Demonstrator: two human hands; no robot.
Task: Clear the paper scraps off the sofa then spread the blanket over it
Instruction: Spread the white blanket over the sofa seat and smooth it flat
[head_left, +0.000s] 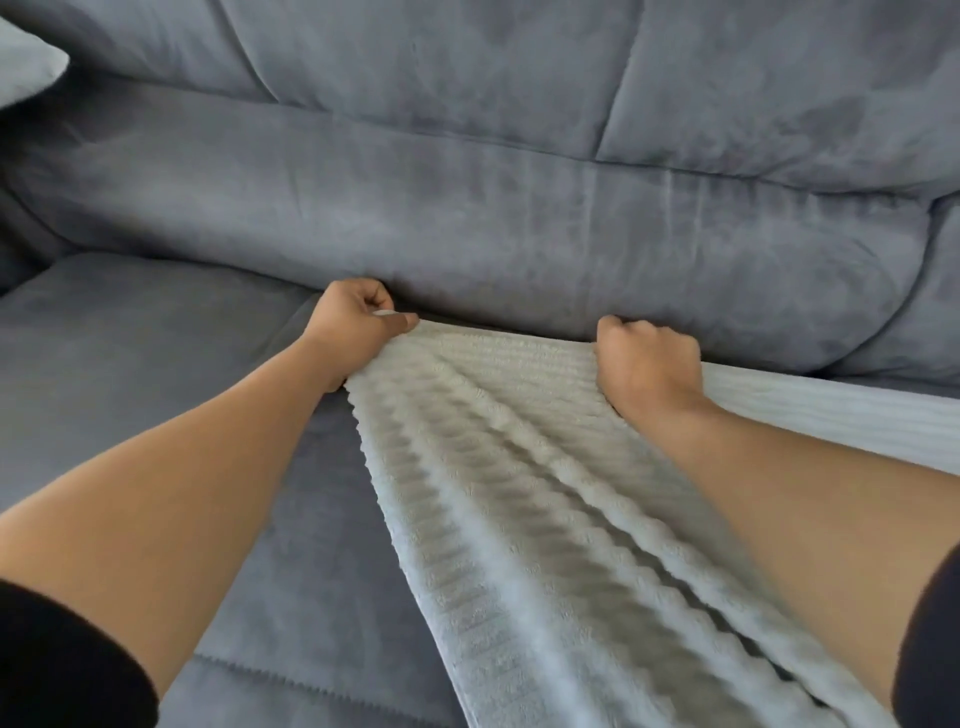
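A white ribbed blanket (519, 493) lies in long folds over the grey sofa seat (130, 353), running from the lower edge of the view up to the crease under the back cushion (467, 228). My left hand (358, 325) grips the blanket's far edge at its left corner, right at that crease. My right hand (644, 364) grips the same edge further right, fingers curled into the fabric. More of the blanket stretches flat to the right of my right arm. No paper scraps are in view.
A light grey pillow (26, 62) sits at the top left corner on the sofa. The sofa's upper backrest (467, 67) fills the top of the view. Bare seat cushion lies to the left of the blanket.
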